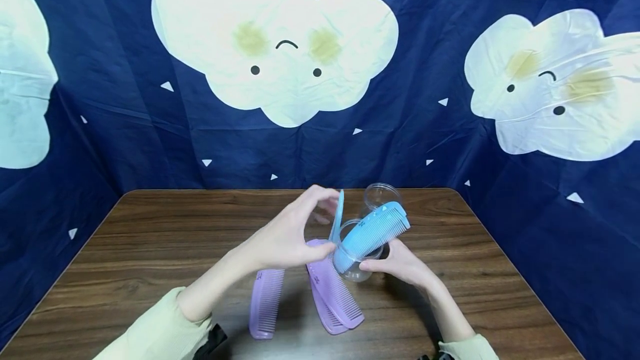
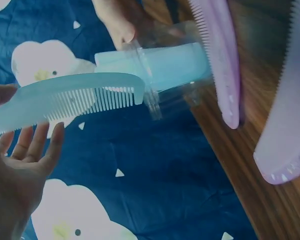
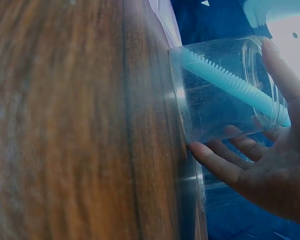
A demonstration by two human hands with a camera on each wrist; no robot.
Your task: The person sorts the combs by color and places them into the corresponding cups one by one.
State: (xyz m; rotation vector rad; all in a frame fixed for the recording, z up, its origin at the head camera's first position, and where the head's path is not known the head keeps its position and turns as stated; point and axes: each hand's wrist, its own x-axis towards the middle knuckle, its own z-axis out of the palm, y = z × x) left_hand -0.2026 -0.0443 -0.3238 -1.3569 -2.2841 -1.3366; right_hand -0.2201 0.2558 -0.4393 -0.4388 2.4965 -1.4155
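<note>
My left hand (image 1: 292, 240) holds a blue comb (image 1: 337, 218) on edge between thumb and fingers, just left of a clear jar's mouth. In the left wrist view this comb (image 2: 70, 95) extends toward the jar. A second blue comb (image 1: 372, 232) leans inside the clear jar (image 1: 356, 275), its upper end sticking out to the right. My right hand (image 1: 407, 265) grips the jar from the right, thumb at the rim and fingers round the side, as the right wrist view shows. Two overlapping purple combs (image 1: 335, 290) lie in front of the jar.
Another purple comb (image 1: 267, 304) lies apart on the left, near my left forearm. Behind the jar stands another clear round container (image 1: 382, 196), partly hidden by the leaning comb. The wooden table (image 1: 165, 238) ends at a dark blue cloth (image 1: 120, 126) with white clouds.
</note>
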